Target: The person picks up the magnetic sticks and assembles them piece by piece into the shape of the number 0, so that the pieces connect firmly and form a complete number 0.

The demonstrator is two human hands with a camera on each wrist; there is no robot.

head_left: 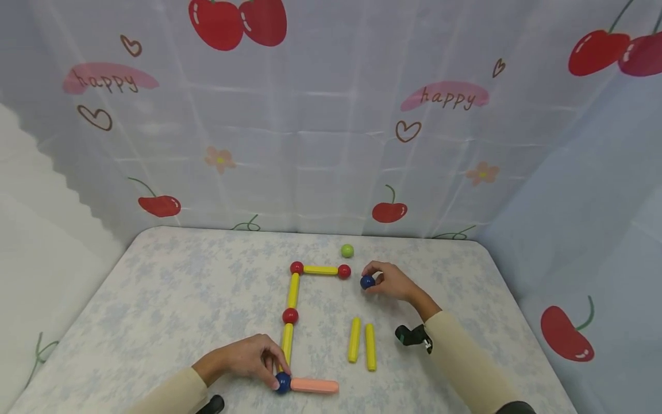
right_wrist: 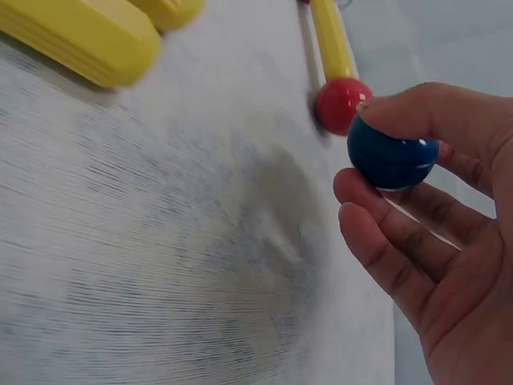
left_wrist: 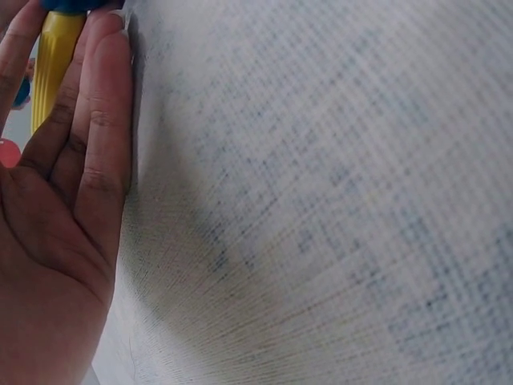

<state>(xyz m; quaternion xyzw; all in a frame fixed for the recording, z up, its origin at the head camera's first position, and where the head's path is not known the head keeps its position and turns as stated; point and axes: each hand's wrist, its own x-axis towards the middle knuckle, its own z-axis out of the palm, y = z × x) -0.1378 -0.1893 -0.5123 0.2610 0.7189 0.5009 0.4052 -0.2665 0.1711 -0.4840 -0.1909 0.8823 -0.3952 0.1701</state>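
Note:
My right hand (head_left: 394, 282) pinches a dark blue ball (right_wrist: 393, 156) between thumb and fingers, just right of a red ball (head_left: 344, 272). At the near end of a joined figure, my left hand (head_left: 251, 357) holds another blue ball (head_left: 283, 382) with thumb and fingers. From that ball a pink rod (head_left: 314, 386) points right, and a yellow rod (head_left: 287, 344) runs away from me to a red ball (head_left: 290, 315). Beyond it, a second yellow rod (head_left: 293, 290) leads to a corner red ball (head_left: 297, 268), where a third yellow rod (head_left: 320, 270) turns right.
Two loose yellow rods, a left one (head_left: 354, 340) and a right one (head_left: 370, 347), lie side by side below my right hand. A green ball (head_left: 347, 250) sits near the table's back edge. Behind the patterned table (head_left: 196, 287) hangs a cherry-print curtain (head_left: 310, 172).

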